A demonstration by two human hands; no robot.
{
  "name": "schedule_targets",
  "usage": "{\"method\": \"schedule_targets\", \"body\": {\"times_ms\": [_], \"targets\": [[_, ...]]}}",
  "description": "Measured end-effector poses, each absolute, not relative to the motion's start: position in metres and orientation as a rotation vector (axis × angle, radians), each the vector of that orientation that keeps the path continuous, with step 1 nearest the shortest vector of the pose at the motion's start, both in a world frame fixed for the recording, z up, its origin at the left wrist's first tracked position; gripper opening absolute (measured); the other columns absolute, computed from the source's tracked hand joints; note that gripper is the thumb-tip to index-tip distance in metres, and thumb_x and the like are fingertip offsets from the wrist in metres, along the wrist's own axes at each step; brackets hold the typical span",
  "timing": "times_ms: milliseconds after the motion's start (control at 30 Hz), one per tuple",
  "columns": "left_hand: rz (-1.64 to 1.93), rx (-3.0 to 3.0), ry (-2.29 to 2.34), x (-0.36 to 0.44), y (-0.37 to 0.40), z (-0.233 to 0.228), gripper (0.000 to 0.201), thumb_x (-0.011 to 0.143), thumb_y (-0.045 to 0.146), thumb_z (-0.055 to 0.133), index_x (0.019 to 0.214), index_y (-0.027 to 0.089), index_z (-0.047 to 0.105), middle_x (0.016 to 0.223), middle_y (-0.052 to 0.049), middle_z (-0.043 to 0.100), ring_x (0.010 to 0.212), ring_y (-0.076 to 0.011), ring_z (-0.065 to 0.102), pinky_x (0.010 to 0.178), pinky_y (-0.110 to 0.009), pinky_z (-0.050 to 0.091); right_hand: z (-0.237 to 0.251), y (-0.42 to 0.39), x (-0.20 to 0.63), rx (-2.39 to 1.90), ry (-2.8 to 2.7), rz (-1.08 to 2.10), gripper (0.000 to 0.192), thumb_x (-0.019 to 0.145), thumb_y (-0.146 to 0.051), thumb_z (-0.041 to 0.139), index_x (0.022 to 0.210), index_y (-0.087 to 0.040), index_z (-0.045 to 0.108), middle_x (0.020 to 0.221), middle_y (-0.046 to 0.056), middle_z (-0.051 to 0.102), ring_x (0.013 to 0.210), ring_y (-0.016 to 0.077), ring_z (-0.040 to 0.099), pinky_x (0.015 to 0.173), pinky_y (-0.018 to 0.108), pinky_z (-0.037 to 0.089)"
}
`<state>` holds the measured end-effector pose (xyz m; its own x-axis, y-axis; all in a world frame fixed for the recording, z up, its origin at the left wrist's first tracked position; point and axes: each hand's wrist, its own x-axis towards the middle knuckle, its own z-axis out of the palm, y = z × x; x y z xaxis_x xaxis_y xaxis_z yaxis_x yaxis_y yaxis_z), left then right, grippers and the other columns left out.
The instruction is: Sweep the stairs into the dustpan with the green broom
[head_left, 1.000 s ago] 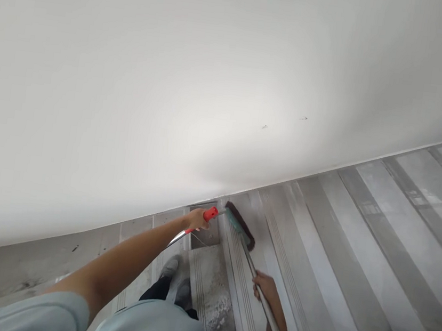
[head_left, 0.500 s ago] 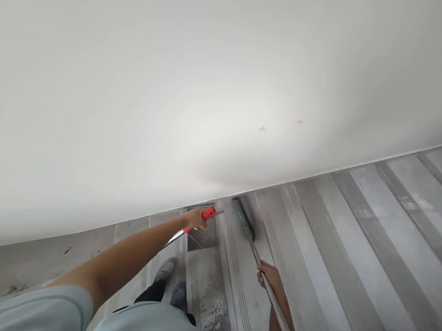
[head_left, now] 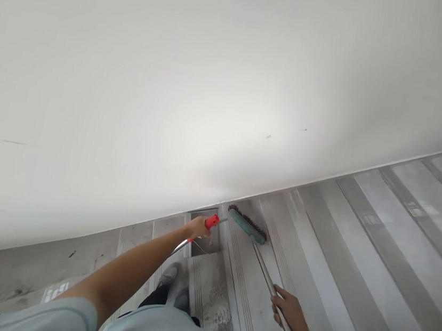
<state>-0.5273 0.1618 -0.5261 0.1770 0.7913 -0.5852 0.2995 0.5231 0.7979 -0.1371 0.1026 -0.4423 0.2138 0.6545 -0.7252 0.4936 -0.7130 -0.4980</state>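
Right grip: fingers wrapped round the long silver-grey metal pole of a teal-headed, dark-bristled broom. Broom head lies slanted over a pale grey stone stair tread, near the foot of the smooth white wall. Contact pressure of bristles cannot be told.

Left grip: wrapped round the bright red plastic handle of a shiny metal rod; lower end of rod unclear.

Handling (judged): broom probably light for its length; pole stiff, perhaps slick where bare; bristles flexible; nothing fragile. Best hold is around the pole, well back from the head, as the right grip has it. Red handle likely less slippery than bare rod.

Versus 0.5 s earlier: broom head has rolled, exposing a long bristle fringe; right grip now sits farther from the wall. Left grip almost unchanged.
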Motion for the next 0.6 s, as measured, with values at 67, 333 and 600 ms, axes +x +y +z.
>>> {"method": "schedule_targets", "body": {"times_ms": [67,333,600], "targets": [[0.472,1.015,1.415,-0.527,0.157,-0.526,0.036,0.062,0.012,0.068,0.098,0.018,0.064,0.060,0.005,0.049,0.052,-0.0109,0.048,0.051,-0.022,0.043,-0.417,0.095,-0.119,-2.340,-1.215,1.478,0.083,0.066,-0.028,0.057,0.141,0.003,0.042,0.045,-0.002,0.053,0.034,0.0137,0.046,0.039,0.025,0.036],[0.528,0.926,1.396,-0.523,0.133,-0.513,0.028,0.058,0.010,0.064,0.085,0.016,0.060,0.051,0.006,0.045,0.047,-0.0116,0.046,0.047,-0.025,0.038,-0.356,0.146,-0.133,-2.368,-1.824,1.203,0.072,0.073,-0.021,0.051,0.142,0.000,0.044,0.045,-0.004,0.054,0.038,0.0115,0.050,0.046,0.023,0.040],[0.662,0.860,1.507,-0.560,0.077,-0.504,0.023,0.051,0.013,0.058,0.072,0.019,0.053,0.051,0.007,0.045,0.048,-0.0119,0.044,0.046,-0.024,0.031,-0.471,0.168,-0.294,-2.125,-2.089,1.585,0.061,0.063,-0.005,0.054,0.123,-0.003,0.063,0.047,-0.004,0.054,0.041,0.0111,0.050,0.041,0.021,0.038]]}}
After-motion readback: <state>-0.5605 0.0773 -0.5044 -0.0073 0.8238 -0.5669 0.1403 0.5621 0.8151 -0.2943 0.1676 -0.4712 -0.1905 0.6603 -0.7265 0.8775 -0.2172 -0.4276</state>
